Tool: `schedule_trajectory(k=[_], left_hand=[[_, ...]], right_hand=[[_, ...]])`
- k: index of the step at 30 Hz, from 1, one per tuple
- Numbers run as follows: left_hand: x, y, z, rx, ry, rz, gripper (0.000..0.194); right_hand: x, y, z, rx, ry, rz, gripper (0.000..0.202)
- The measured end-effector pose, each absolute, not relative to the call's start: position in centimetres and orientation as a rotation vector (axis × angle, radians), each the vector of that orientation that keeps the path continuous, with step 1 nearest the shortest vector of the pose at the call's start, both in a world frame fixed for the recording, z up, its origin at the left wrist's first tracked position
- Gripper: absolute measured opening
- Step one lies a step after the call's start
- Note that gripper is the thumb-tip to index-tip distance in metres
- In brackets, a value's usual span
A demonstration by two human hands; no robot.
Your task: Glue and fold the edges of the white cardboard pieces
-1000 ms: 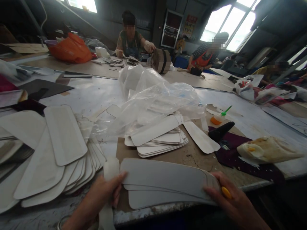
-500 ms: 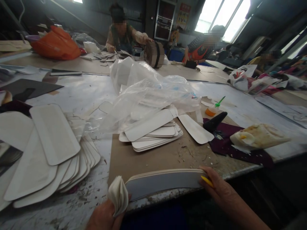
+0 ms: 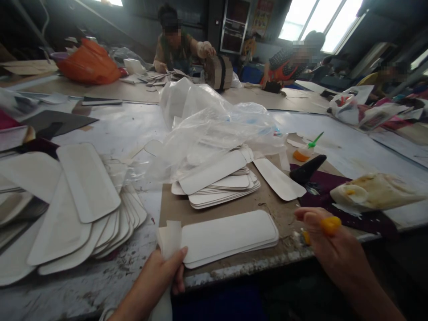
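Note:
My left hand [image 3: 167, 269] is closed around a white strip [image 3: 170, 238], with its thumb on the left end of a small stack of white rounded panels [image 3: 230, 236]. These panels lie flat at the table's front edge. To their right, raised off the table, my right hand [image 3: 329, 249] is closed on a yellow-handled tool [image 3: 331, 225]; its working end is blurred and hard to make out. Just beyond the panels sits a larger pile of similar white panels [image 3: 224, 185], partly under clear plastic, and a single white panel [image 3: 279, 179] lies beside it.
More white panels [image 3: 88, 185] are fanned out at left. A crumpled clear plastic bag [image 3: 214, 116], an orange-filled bottle with green tip [image 3: 304, 153], a black wedge-shaped object [image 3: 308, 169] and a glue-stained container [image 3: 374, 191] stand around. Co-workers sit across the table.
The panel stack, held on edge at both ends before, now lies flat with its white face up. My right hand has let go of it and moved right with the yellow-handled tool.

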State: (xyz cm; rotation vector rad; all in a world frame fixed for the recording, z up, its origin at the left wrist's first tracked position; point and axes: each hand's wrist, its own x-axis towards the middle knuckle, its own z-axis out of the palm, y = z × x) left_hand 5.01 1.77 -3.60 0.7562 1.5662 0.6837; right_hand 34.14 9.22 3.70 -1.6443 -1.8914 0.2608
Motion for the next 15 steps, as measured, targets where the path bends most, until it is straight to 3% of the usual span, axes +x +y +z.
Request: schedule_trajectory(k=[4, 8, 11, 15], left_hand=[[4.7, 1.6, -2.9, 0.744, 1.518, 0.676, 0.057], [4.4, 1.8, -2.2, 0.673, 1.454, 0.684, 0.051], [4.2, 1.9, -2.3, 0.671, 1.430, 0.658, 0.048], [4.1, 1.9, -2.6, 0.697, 1.395, 0.650, 0.049]], right_hand=[[29.0, 6.9, 4.7, -1.535, -1.613, 0.639, 0.041], [24.3, 6.7, 2.0, -1.353, -1.450, 1.078, 0.045], [22.4, 7.3, -0.2, -1.271, -1.450, 1.257, 0.040], [22.3, 7.7, -1.0, -1.470, -1.505, 1.321, 0.036]])
